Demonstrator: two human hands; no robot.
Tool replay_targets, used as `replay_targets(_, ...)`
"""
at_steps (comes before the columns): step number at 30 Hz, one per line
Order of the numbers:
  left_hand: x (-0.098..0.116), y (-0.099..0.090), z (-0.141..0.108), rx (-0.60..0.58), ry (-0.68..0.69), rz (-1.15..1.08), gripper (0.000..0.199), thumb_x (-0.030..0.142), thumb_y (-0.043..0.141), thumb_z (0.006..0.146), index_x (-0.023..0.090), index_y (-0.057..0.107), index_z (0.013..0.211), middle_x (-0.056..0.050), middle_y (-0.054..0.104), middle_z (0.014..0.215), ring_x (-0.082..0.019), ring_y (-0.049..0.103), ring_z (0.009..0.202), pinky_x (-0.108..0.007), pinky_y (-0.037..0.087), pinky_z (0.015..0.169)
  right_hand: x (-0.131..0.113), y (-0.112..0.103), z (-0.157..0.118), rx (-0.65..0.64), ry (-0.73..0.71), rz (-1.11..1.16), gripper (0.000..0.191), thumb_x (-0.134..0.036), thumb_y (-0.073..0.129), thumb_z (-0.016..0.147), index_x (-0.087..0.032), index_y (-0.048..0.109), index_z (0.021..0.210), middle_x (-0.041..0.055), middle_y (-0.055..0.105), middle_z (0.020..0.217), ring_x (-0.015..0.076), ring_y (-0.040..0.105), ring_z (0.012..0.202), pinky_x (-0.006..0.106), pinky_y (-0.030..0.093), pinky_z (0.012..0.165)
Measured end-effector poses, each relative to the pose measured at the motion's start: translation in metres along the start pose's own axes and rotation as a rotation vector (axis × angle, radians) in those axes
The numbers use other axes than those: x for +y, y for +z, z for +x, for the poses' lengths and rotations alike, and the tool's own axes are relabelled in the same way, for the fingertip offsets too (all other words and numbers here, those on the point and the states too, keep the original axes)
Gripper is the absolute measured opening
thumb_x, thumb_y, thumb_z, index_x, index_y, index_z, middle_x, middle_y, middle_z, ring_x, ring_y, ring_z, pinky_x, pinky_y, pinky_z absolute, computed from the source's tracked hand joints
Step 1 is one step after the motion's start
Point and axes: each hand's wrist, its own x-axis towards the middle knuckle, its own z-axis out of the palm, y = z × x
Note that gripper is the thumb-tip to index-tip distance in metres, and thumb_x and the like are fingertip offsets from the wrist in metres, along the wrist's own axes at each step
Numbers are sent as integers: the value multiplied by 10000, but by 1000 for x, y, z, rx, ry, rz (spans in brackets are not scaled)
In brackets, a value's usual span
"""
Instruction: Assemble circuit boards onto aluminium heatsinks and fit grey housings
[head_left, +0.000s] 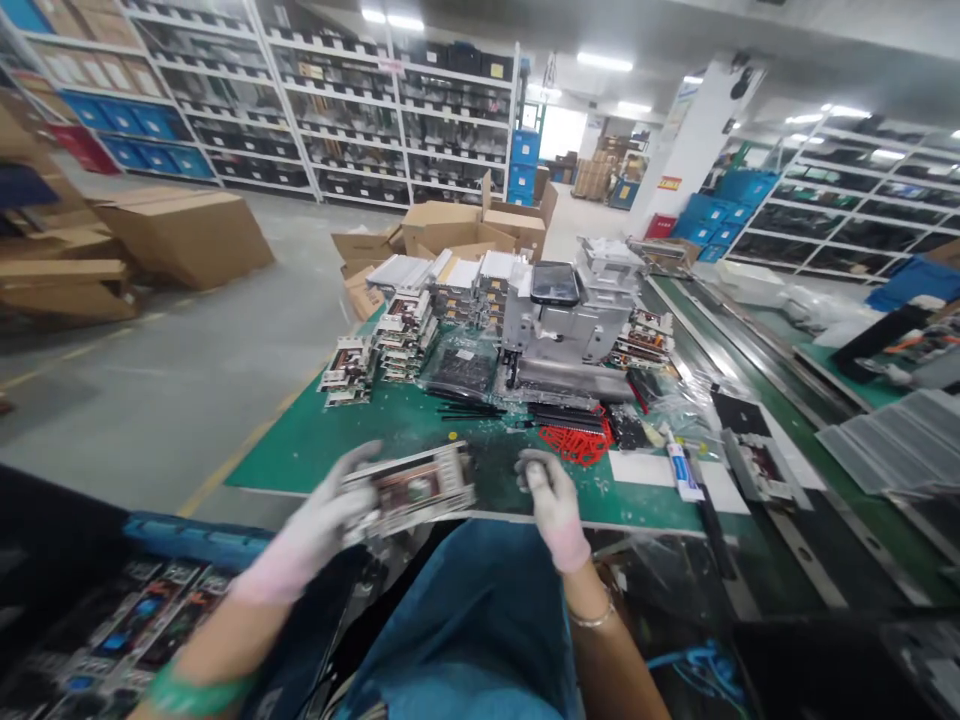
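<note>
Factory floor, green-matted desk (285, 470): stacked circuit-board modules (405, 335) remain; left hand (315, 520) pinches one module (409, 490) in its fingers; right hand (551, 505) has its fingers pressed together.

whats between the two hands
In the head view, the left hand grips a circuit-board unit in a metal frame, and speckled green work mat runs from its end to the right hand.

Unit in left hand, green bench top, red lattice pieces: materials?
The silvery boxy unit in the gloved left hand looks like sheet metal, from its sheen. The dull green bench top seems rubber matting. The red lattice pieces look moulded plastic, by their even colour.
</note>
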Motion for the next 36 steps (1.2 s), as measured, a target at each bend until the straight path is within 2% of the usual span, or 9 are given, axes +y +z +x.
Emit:
replay_targets(3,37,42,7,-237,94,-679,854,586,734,634,168,474,1331,-106,682,1100,-308,653,1021,-420,536,877,0,-33,-9,24,84,-107,376,-381,457,918,-157,589,1190,84,693,1049,178,669,884,304,528,820)
replay_targets(6,70,84,21,-302,133,-730,889,569,790,563,137,487,1279,-122,672,1093,-303,650,1020,-433,521,911,0,-55,-16,29,251,-330,457,-417,534,859,-162,582,1234,95,675,1131,221,651,996,340,493,893)
replay_targets(9,82,104,29,-302,177,-701,935,579,813,528,143,469,1279,-137,636,1172,-318,617,1083,-459,483,972,-1,-63,-11,14,406,-488,462,-464,541,870,-185,590,1235,91,672,1160,238,626,1090,332,468,916)
replay_targets(13,78,102,33,-268,236,-618,1007,582,831,501,150,433,1319,-143,590,1262,-334,558,1168,-472,419,1047,-7,-57,7,-88,493,-582,442,-534,537,876,-222,624,1177,74,700,1091,235,651,1030,309,471,832)
replay_targets(17,71,91,36,-316,284,-339,953,621,721,664,156,356,1411,-154,553,1339,-332,539,1211,-475,386,1079,-10,-47,23,-179,538,-654,402,-561,529,870,-225,666,1041,71,724,935,235,684,883,292,463,725)
replay_targets(23,77,62,47,-314,405,-117,881,698,688,623,174,525,1312,-154,451,1456,-366,420,1329,-483,315,1134,11,-49,20,-49,425,-638,512,-614,493,842,-202,665,1091,74,739,915,264,703,845,313,478,694)
replay_targets(27,103,48,60,-416,356,-221,697,691,460,829,136,571,1236,-137,660,1153,-265,630,1013,-361,514,887,26,-64,16,95,356,-650,676,-753,401,825,-184,679,1063,82,748,905,261,715,785,314,492,657)
replay_targets(30,132,56,72,-573,342,-147,588,636,406,880,119,666,981,-35,637,759,-151,562,623,-246,470,582,30,-76,18,161,315,-686,742,-804,361,817,-175,687,1038,84,750,880,246,715,738,303,489,634)
replay_targets(36,180,87,87,-708,454,-11,384,474,523,843,134,662,729,14,568,635,-114,478,609,-205,373,565,34,-96,21,231,301,-765,768,-798,335,836,-163,691,1080,92,749,903,236,710,720,300,475,614)
